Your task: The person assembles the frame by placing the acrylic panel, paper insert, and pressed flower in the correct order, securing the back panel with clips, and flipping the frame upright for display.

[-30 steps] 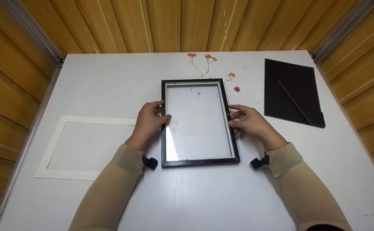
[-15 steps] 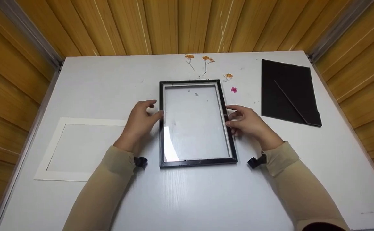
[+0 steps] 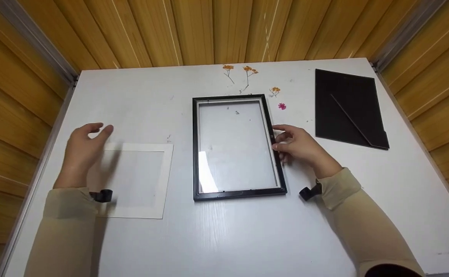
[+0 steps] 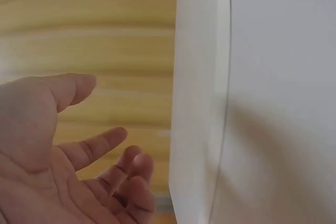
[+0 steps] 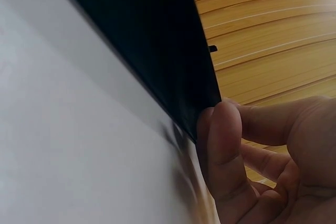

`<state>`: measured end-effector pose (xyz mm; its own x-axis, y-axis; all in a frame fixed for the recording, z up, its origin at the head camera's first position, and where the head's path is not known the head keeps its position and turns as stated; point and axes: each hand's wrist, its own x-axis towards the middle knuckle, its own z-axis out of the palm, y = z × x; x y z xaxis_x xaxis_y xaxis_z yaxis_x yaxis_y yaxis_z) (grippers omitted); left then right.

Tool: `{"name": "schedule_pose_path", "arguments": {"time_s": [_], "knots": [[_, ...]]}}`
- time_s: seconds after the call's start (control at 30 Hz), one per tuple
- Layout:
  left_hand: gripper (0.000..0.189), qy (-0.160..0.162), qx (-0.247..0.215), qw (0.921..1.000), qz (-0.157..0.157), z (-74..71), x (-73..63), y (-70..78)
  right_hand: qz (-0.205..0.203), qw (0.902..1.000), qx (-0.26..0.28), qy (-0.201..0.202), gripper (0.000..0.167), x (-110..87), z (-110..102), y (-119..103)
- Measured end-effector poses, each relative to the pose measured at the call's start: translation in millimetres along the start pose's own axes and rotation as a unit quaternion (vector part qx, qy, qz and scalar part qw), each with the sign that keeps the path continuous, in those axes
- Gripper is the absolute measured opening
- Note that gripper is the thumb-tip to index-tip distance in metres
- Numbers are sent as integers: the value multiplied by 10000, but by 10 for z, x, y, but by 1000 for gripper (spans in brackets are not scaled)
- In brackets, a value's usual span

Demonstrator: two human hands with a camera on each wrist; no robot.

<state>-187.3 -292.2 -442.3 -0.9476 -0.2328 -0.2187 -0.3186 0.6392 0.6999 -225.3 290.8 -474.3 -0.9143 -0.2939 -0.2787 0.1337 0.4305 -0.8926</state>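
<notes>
A black picture frame (image 3: 239, 194) with a clear pane lies on the white table. My right hand (image 3: 301, 150) holds its right side, thumb and fingertips at the outer edge. In the right wrist view the fingertips (image 5: 226, 129) meet the dark side of the frame (image 5: 142, 30). Over at the left, my left hand (image 3: 82, 150) hovers above the left part of a white mat board (image 3: 136, 212) and hides that part. Its thumb and fingers are spread with nothing between them, as the left wrist view shows the hand (image 4: 68, 150) too.
A black backing board (image 3: 336, 123) with a fold-out stand lies at the back right. Behind the frame are orange dried flowers (image 3: 249, 69) and a pink one (image 3: 282, 106). Wood-patterned panels (image 3: 193, 30) close in the table's back and sides.
My left hand has let go of the frame's left side and moved left, over the mat board. The right hand stays at the frame's right edge, and the frame has hardly moved.
</notes>
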Motion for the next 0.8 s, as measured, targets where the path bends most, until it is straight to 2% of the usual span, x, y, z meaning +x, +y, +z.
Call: {"name": "schedule_pose_path", "arguments": {"time_s": [0.13,0.27,0.37,0.53,0.67,0.8], "knots": [[90,-57,243,9989,-398,-200,56,-219,-14,10000,25,19,75,-18,-30,22],[84,-320,539,9957,-678,-330,53,-378,-44,9999,122,-11,75,-33,-44,57],[74,-413,838,9931,-707,-357,60,-474,-40,9999,146,-16,75,-35,-51,65],[60,-174,1280,9899,-582,-326,105,-570,-42,9999,115,33,76,-22,-54,46],[64,-200,1211,9905,-614,-360,108,-591,-19,9999,108,52,76,-12,-40,37],[70,-505,583,9943,-741,-456,65,-654,-14,10000,83,20,74,-2,-18,34]]}}
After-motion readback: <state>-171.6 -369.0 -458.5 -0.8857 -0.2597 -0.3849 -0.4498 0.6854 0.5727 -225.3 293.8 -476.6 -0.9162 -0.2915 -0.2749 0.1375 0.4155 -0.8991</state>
